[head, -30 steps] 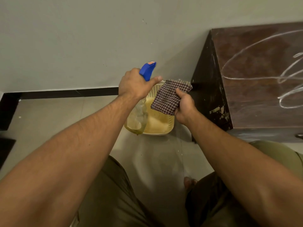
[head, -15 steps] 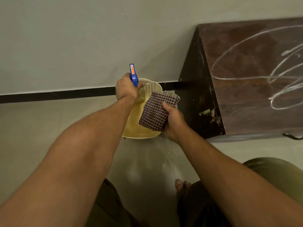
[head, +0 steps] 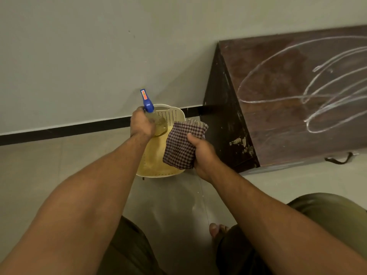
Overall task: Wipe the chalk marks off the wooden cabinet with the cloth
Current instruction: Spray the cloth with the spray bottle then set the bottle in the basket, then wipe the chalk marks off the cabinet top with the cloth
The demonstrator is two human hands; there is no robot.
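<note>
Since the earlier frame the bottle [head: 154, 118] has been lowered toward the basket [head: 174, 114] at the centre of the frame, its blue nozzle now pointing up and slightly left, and the cloth [head: 181, 144] has been brought down with it. The left hand [head: 142, 125] is closed fully around the neck of the bottle. The right hand [head: 202, 153] is closed on the cloth, the thumb on top and the fingers hidden beneath, so that the folded checked cloth is held over the right side of the basket. The cabinet [head: 278, 120] is seen at the right of the frame, and the chalk marks [head: 327, 100] lie on its top, up and to the right of the cloth, well apart from it. The loops are stretched mostly from left to right. The right hand is the nearer one to the marks, so it is judged that the cloth must be carried rightward and upward in the frame before any wiping can be started.
</note>
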